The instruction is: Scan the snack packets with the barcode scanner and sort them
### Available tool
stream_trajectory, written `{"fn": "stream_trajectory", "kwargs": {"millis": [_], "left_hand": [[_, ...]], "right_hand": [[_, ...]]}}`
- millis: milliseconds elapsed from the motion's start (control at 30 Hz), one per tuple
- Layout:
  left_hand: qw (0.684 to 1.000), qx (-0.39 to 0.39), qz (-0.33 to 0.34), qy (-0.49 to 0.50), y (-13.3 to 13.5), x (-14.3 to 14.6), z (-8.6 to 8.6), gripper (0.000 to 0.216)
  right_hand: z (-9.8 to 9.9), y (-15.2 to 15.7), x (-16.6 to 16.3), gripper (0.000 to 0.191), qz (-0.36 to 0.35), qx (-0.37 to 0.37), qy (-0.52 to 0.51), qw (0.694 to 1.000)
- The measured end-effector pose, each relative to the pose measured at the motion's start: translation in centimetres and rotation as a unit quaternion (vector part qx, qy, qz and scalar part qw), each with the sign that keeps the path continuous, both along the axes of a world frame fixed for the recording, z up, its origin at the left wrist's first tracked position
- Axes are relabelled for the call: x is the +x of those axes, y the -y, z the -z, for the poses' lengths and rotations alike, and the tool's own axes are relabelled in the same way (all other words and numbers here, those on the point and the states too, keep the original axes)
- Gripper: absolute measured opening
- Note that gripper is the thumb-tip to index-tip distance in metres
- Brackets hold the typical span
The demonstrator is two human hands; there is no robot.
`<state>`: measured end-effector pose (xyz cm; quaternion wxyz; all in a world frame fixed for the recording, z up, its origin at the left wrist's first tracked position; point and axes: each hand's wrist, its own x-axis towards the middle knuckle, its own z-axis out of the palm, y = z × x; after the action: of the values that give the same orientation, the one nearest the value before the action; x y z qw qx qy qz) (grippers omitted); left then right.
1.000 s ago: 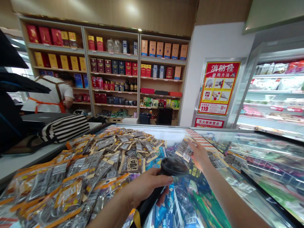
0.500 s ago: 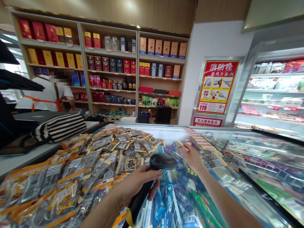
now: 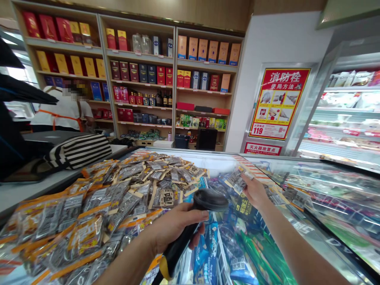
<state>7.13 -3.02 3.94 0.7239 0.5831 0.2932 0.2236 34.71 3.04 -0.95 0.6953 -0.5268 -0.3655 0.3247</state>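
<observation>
My left hand is closed around the black handle of a barcode scanner, whose rounded head tilts up at the middle of the view. In my right hand, a small clear snack packet with a cream-coloured edge is pinched between the fingers, above the chest freezer. Left of the scanner lies a broad heap of similar snack packets, some with orange edges. Below both hands, blue ice cream packages and green ones lie in the freezer, parted by a white wire divider.
A few packets rest on the freezer's sliding glass lid at right. A striped bag sits on the counter at left. Behind stand shelves of boxed bottles, with a person in an orange-tied apron nearby.
My right hand has moved right with the packet, which now shows its flat side. My left hand holds the scanner much as before, slightly further right. The view has shifted a little.
</observation>
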Motion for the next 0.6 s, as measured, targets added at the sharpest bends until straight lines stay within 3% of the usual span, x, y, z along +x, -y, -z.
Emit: {"fn": "stream_trajectory", "kwargs": {"millis": [67,167,600], "left_hand": [[1.0,-0.001,-0.001,-0.003,0.1,0.1,0.1,0.018],[1.0,0.005,-0.003,-0.002,0.3,0.3,0.3,0.017],[0.999,0.026,0.031,0.027,1.0,-0.1,-0.7,0.018]], "right_hand": [[-0.5,0.2,-0.6,0.034,-0.037,0.002,-0.056,0.998],[-0.8,0.4,-1.4,0.029,-0.058,-0.004,-0.062,0.996],[-1.3,0.9,-2.3,0.025,-0.05,-0.013,-0.031,0.998]]}}
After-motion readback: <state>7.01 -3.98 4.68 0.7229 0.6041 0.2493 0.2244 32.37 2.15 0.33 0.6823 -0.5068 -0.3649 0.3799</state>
